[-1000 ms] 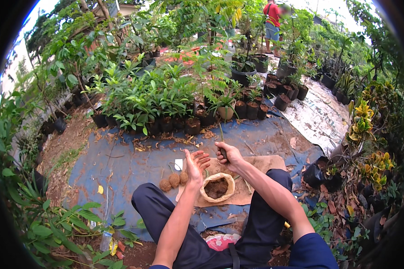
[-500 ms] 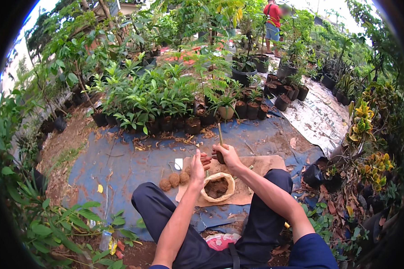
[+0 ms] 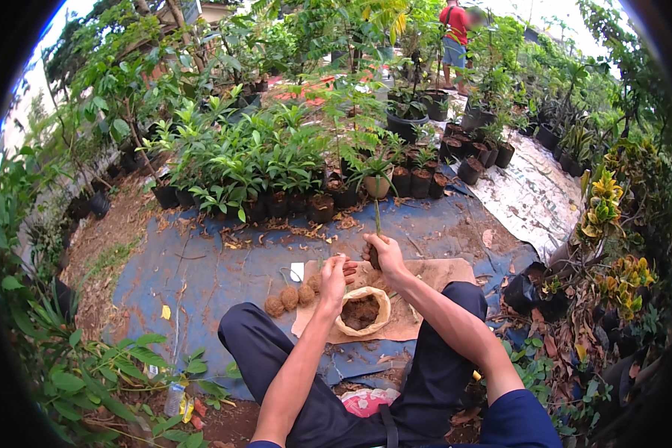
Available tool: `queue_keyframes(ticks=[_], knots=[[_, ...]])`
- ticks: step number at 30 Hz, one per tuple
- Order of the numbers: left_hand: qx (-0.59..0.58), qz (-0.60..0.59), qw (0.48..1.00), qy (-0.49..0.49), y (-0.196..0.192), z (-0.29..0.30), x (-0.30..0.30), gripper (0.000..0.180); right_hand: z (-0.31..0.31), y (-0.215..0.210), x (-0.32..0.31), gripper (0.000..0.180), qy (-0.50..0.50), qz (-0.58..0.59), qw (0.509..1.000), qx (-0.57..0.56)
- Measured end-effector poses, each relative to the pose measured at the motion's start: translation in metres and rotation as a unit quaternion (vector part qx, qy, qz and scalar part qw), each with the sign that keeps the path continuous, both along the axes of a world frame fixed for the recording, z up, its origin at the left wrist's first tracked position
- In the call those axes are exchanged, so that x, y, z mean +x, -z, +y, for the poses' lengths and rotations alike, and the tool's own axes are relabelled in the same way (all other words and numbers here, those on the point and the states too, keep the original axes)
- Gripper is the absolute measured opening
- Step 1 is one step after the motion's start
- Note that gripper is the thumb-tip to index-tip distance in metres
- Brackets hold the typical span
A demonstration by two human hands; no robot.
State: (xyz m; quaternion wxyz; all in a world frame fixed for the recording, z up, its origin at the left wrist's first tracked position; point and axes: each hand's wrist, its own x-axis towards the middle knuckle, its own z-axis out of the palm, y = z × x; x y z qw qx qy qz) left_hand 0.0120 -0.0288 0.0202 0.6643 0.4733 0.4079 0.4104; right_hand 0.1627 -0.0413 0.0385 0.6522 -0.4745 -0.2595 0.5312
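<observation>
In my right hand [image 3: 386, 257] is a green stem cutting [image 3: 378, 218], upright, with a dark brown clump of soil [image 3: 374, 258] around its lower end, partly hidden by my fingers. My left hand [image 3: 337, 278] is just left of it, apart from the clump. Its fingers are curled in, with soil on the tips, and whatever they may hold is hidden. Below both hands stands a pale bag with a rolled rim [image 3: 385, 317], holding loose brown soil [image 3: 360, 313]. Several round brown fibre balls [image 3: 290, 298] lie left of it, thin stems rising from them.
A brown sheet [image 3: 328, 333] under the bag lies on a blue tarp [image 3: 194, 276]. Potted plants [image 3: 254, 160] line the tarp's far side. Leafy plants [image 3: 89, 381] crowd the near left, and dry leaves [image 3: 545, 336] cover the right. A person in red [image 3: 453, 30] stands far back.
My right hand has moved slightly right with the cutting and its soil clump. My left hand has shifted right and lower, its raised thumb and fingers now curled in.
</observation>
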Motion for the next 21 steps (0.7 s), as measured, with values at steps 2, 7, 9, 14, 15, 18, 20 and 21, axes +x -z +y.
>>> queue_keyframes(ticks=[2,7,9,14,15,18,20,21], knots=[[0.005,-0.018,0.999,0.027,-0.001,-0.003,0.001,0.034,-0.002,0.0,-0.002,0.019,-0.031,-0.028,0.998,0.04],[0.026,-0.09,0.992,0.084,-0.001,-0.005,0.007,0.038,-0.005,-0.001,-0.012,0.039,-0.034,-0.158,0.985,0.054],[0.039,-0.079,0.991,0.103,-0.002,-0.005,0.006,0.038,-0.004,0.0,-0.012,0.049,-0.07,-0.196,0.977,0.037],[-0.039,-0.116,0.985,0.123,-0.009,-0.002,-0.002,0.039,-0.002,0.002,-0.009,0.071,-0.16,-0.175,0.971,0.039],[-0.041,-0.139,0.982,0.121,-0.01,-0.001,-0.002,0.038,-0.002,0.002,-0.01,0.074,-0.144,-0.178,0.973,0.035],[-0.049,-0.215,0.968,0.12,-0.007,0.001,-0.001,0.034,-0.005,-0.003,-0.01,0.078,-0.096,-0.185,0.978,0.03],[-0.038,-0.259,0.957,0.127,-0.004,0.004,-0.001,0.031,-0.006,-0.007,-0.007,0.077,-0.073,-0.187,0.979,0.032],[-0.044,-0.263,0.956,0.12,-0.003,0.006,-0.002,0.032,-0.005,-0.008,-0.006,0.076,-0.07,-0.16,0.984,0.025]])
